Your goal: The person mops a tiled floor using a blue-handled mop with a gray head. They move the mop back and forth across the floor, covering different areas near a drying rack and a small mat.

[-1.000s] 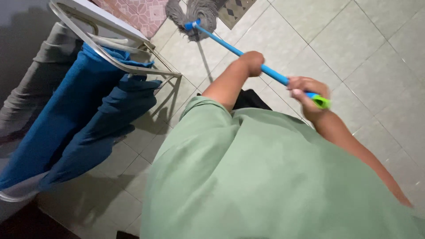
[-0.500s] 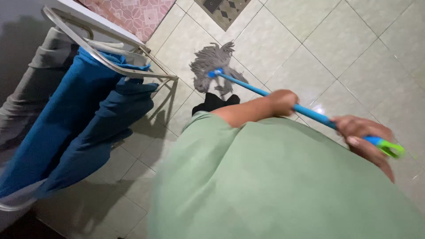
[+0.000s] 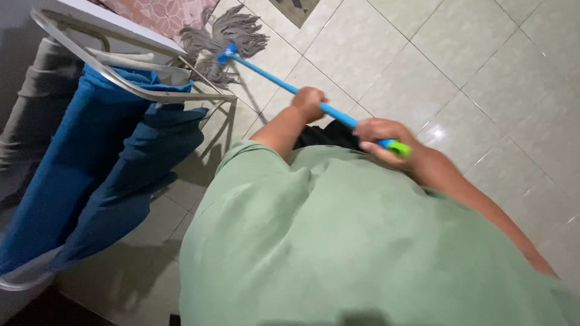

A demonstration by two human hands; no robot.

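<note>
Both hands wrapped tight round the mop handle (image 3: 284, 84), a thin bright-blue pole w/ a green end cap. Right hand (image 3: 380, 136) grips the near end, fingers closed fully round it just short of the green cap, which pokes out to the right of the fist. Left hand (image 3: 309, 102) is a bit farther along the pole, also closed fully round it, knuckles up. The two fists sit near each other but not touching, blue pole showing between them.

From the hands the pole runs far and left, slanting down to the floor. Mop head (image 3: 220, 37), grey string strands fanned out, lies on the pale tiled floor (image 3: 459, 66) at the far left, right by the leg of a metal drying rack (image 3: 145, 90). Strands seem to reach under the rack's rail; can't tell if they touch the leg.

Rack takes up the left side: curved grey tube frame, blue cloths (image 3: 90, 163) draped over it and hanging down, grey cloth (image 3: 36, 115) at the far-left edge. A pink patterned mat (image 3: 163, 13) shows beyond the rack, far edge of view.

Person's pale green shirt (image 3: 338, 241) fills the near part of the view.
</note>
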